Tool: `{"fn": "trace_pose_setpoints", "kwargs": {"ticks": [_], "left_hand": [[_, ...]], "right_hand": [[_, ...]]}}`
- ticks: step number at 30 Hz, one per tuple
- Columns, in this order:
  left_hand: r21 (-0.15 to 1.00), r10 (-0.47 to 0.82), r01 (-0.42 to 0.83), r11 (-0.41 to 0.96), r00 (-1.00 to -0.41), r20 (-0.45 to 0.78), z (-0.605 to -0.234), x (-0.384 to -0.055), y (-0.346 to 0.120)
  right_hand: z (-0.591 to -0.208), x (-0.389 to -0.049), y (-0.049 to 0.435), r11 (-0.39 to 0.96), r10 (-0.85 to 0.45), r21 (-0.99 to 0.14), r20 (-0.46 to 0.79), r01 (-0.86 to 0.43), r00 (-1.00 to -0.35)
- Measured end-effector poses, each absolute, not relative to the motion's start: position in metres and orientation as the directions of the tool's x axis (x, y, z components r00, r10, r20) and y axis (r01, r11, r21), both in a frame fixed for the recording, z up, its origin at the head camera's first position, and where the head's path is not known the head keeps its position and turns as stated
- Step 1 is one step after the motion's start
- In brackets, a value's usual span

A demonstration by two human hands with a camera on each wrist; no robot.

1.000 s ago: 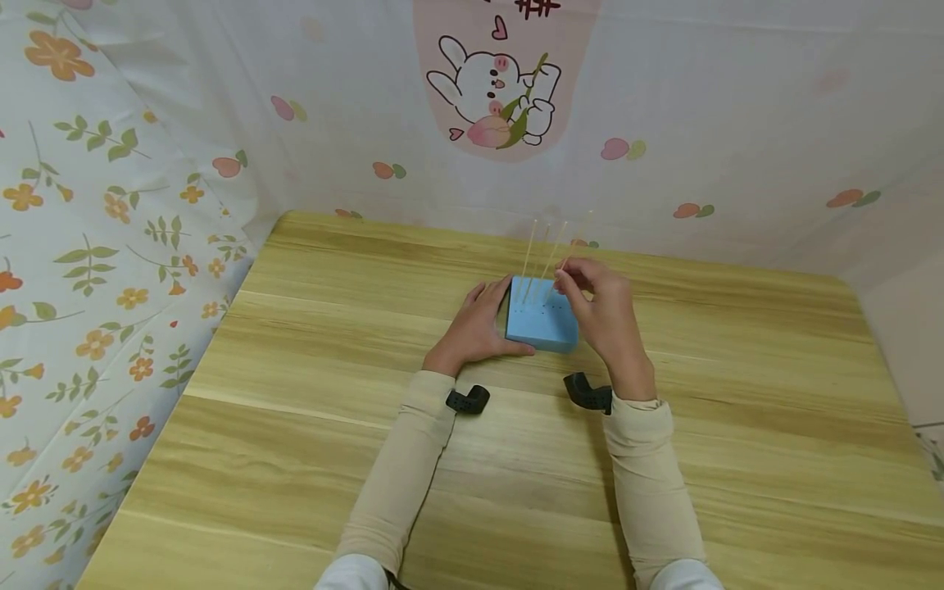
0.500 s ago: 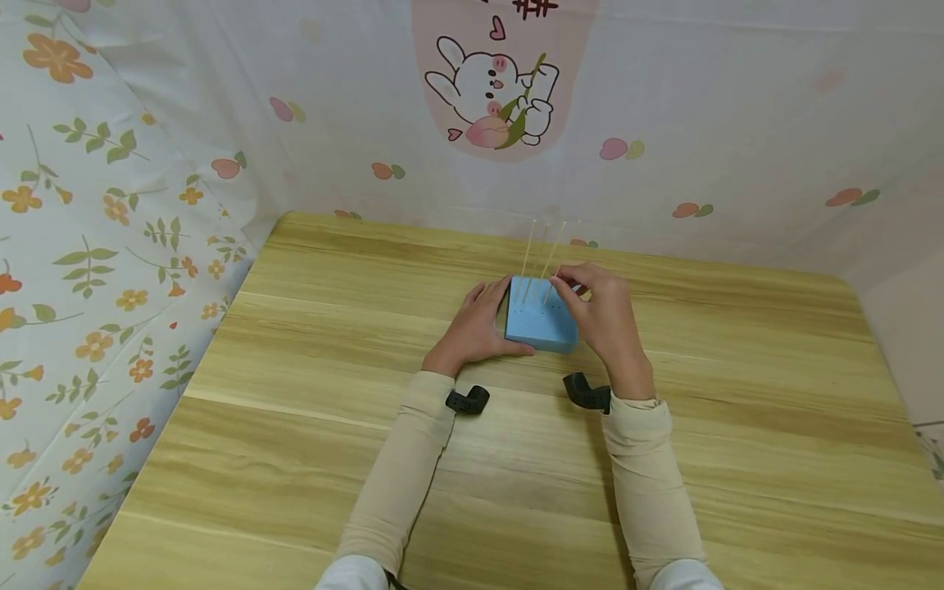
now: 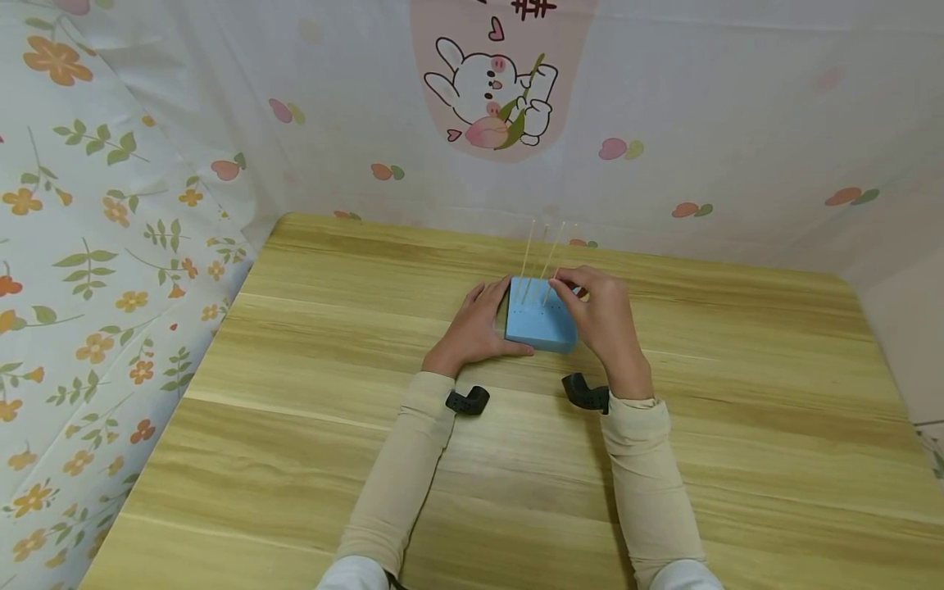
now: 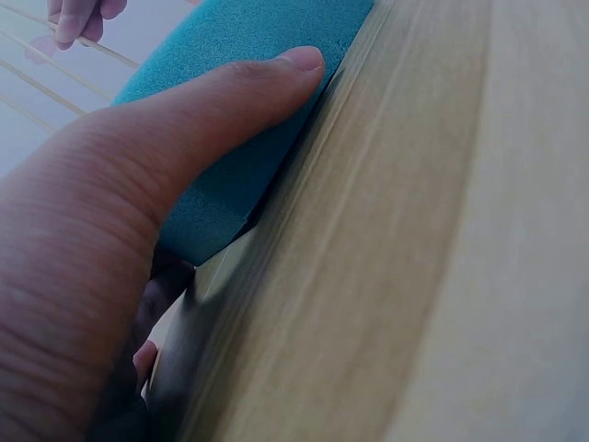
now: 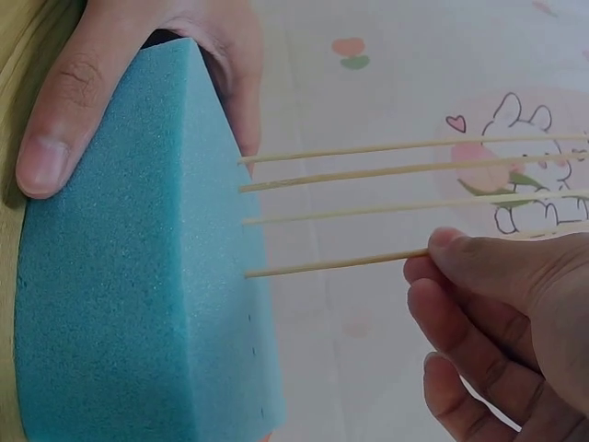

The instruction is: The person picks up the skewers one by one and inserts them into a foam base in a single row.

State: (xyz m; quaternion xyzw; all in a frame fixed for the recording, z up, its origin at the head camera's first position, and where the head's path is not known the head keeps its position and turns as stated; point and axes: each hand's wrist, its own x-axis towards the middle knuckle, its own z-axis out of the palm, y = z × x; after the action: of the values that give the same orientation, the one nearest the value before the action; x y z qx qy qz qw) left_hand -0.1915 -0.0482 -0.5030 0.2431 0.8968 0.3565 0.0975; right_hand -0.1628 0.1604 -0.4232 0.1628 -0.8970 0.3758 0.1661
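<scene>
A blue foam block (image 3: pixel 542 329) lies on the wooden table, with small holes in its top. My left hand (image 3: pixel 475 328) holds it at the left, thumb along the near side and fingers at the far left corner. With thumb and index finger, my right hand (image 3: pixel 606 311) pinches a thin bamboo skewer (image 5: pixel 345 263) whose lower end meets the block's top. Beside it, 3 other skewers (image 5: pixel 359 173) stand in a row in the block. In the left wrist view, the thumb (image 4: pixel 230 101) presses on the foam; the other fingers are mostly hidden.
The wooden table (image 3: pixel 310 328) reaches around the block on all sides. Behind it hangs a white printed cloth (image 3: pixel 332 98) close to the skewer tops. A floral cloth (image 3: pixel 111 246) hangs along the left side.
My right hand has moved slightly left and down with the pinched skewer, whose top end now stands lower and further left. The left hand and the foam block have stayed in place.
</scene>
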Motion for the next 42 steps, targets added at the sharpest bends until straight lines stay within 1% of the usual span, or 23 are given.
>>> {"fn": "trace_pose_setpoints", "kwargs": {"ticks": [6,12,18,25,28,31,34,36,39,42], "left_hand": [[0.691,0.501,0.350,0.633,-0.865,-0.021,-0.502,-0.190,-0.044],[0.708,0.499,0.330,0.624,-0.866,-0.036,-0.501,-0.189,-0.041],[0.710,0.483,0.300,0.637,-0.873,-0.064,-0.501,-0.188,-0.042],[0.728,0.460,0.257,0.635,-0.884,-0.089,-0.498,-0.187,-0.049],[0.730,0.452,0.248,0.638,-0.887,-0.094,-0.498,-0.188,-0.052],[0.724,0.449,0.251,0.642,-0.889,-0.089,-0.499,-0.188,-0.053],[0.720,0.451,0.261,0.643,-0.889,-0.080,-0.501,-0.188,-0.053],[0.720,0.456,0.268,0.641,-0.887,-0.076,-0.502,-0.188,-0.052],[0.723,0.462,0.273,0.634,-0.884,-0.073,-0.503,-0.187,-0.050],[0.726,0.466,0.276,0.631,-0.882,-0.070,-0.502,-0.186,-0.047]], "right_hand": [[-0.423,-0.161,0.163,0.669,-0.166,-0.623,0.407,-0.405,-0.898],[-0.419,-0.154,0.174,0.687,-0.146,-0.644,0.331,-0.336,-0.932],[-0.412,-0.137,0.206,0.744,-0.105,-0.614,0.281,-0.263,-0.954],[-0.414,-0.104,0.257,0.826,-0.025,-0.545,0.223,-0.146,-0.975],[-0.417,-0.091,0.274,0.848,-0.017,-0.523,0.139,-0.088,-0.990],[-0.421,-0.085,0.282,0.851,-0.013,-0.524,-0.007,-0.007,-1.000],[-0.426,-0.083,0.281,0.845,-0.002,-0.527,-0.167,0.087,-0.986],[-0.428,-0.084,0.277,0.837,0.014,-0.527,-0.250,0.148,-0.968],[-0.431,-0.084,0.270,0.835,0.048,-0.507,-0.323,0.216,-0.945],[-0.434,-0.085,0.265,0.835,0.085,-0.484,-0.356,0.261,-0.931]]}}
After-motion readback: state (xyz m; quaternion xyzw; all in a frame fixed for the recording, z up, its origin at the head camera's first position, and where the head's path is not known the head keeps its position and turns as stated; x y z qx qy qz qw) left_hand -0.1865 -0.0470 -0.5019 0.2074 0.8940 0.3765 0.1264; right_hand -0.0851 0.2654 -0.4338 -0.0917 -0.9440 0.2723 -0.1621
